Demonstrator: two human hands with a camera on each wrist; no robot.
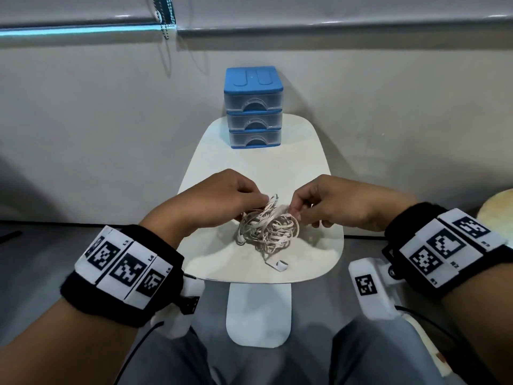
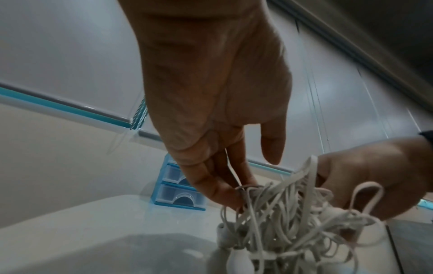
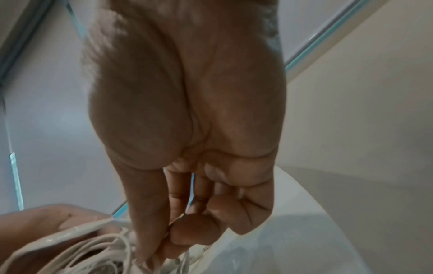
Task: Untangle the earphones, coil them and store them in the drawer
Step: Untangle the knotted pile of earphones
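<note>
White flat cable, and a proper knot of it: the earphones (image 1: 268,228) are bunched up in a messy ball over the middle of the small white table (image 1: 316,168), partly lifted, with one earbud end trailing onto the tabletop at the near edge. Both hands are in it. The left hand (image 1: 219,202) comes in from the left side of the clump, thumb and fingertips (image 2: 226,194) pinched onto a few strands at the top; the left wrist view shows the little finger sticking out free. The right hand (image 1: 330,202) is on the right side of the clump, thumb and forefinger pinching a strand, the other fingers (image 3: 236,211) curled in toward the palm. A couple of loops stand up between the two hands.

At the far end of the table, against the wall, sits a blue mini drawer unit (image 1: 254,107) with three clear drawers, all pushed shut, well apart from the tangle. Each wrist wears a black band with white square-code tags (image 1: 122,266). A beaded blind chain (image 1: 166,15) hangs from the window edge up top.
</note>
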